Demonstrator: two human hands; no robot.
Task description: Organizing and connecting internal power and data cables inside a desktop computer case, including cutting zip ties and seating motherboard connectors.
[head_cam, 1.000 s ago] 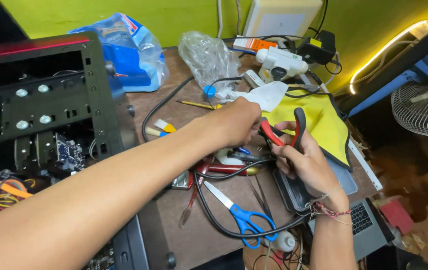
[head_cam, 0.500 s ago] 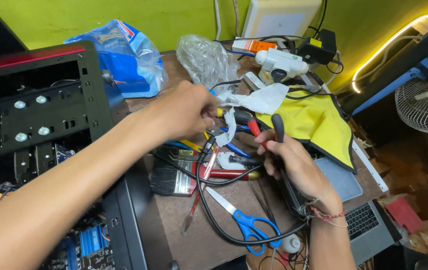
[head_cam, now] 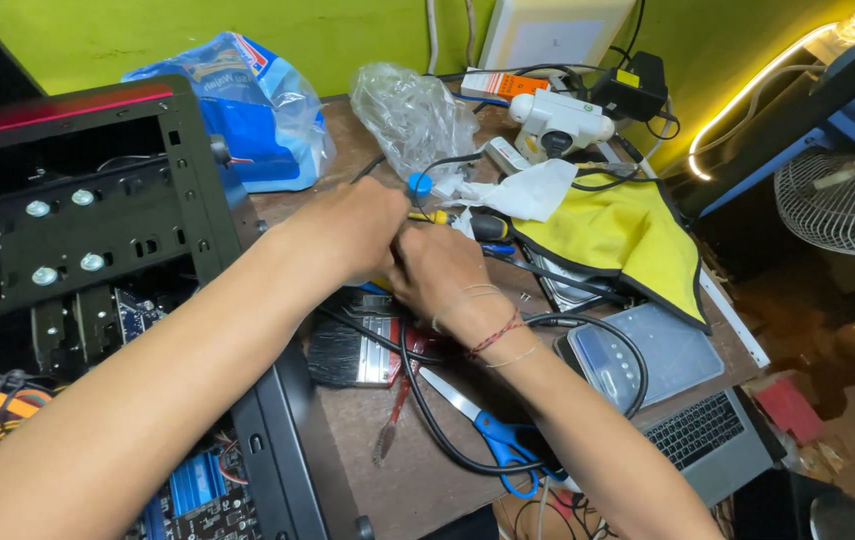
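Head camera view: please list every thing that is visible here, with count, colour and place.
open black metal computer case: one, black, left
blue plastic bag: one, blue, back left
crumpled clear plastic bag: one, clear, back centre
yellow cloth: one, yellow, right
blue-handled scissors: one, blue, front centre
black-bristled brush: one, black, beside case
grey laptop: one, grey, front right
white fan: one, white, far right
left hand: one, centre, fingers hidden
right hand: one, touching left hand

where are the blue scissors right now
In the head view the blue scissors lie low on the table's near edge, just under the right hand's forearm, beside the looping black cable.
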